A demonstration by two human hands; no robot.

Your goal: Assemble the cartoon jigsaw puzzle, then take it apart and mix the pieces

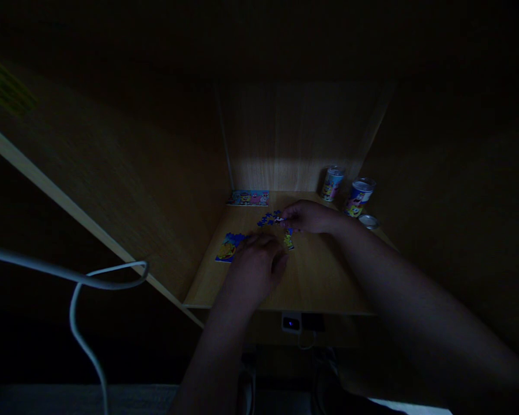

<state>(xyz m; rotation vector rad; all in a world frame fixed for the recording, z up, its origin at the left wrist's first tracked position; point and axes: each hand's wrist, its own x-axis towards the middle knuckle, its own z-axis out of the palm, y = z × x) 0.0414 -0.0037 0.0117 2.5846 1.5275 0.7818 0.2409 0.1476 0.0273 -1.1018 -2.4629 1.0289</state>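
My left hand (pixel 259 256) lies over the right side of a partly joined jigsaw puzzle (pixel 227 249), which shows a yellow figure on blue. Its thumb stands apart from the bent fingers, and the fingertips are partly hidden. Farther back, my right hand (pixel 309 217) pinches a small puzzle piece at the near edge of a cluster of loose blue puzzle pieces (pixel 268 218). Just below that hand is a small yellow-green group of pieces (pixel 288 239). A colourful cartoon picture strip (pixel 249 198) lies at the back left of the wooden shelf (pixel 315 282).
Two cartoon-printed cans, a farther one (pixel 332 184) and a nearer one (pixel 358 197), stand at the back right. A round lid (pixel 369 222) lies beside them. Wooden panels enclose the shelf. A white cable (pixel 75 323) loops at left, and a small device (pixel 291 323) sits below the front edge.
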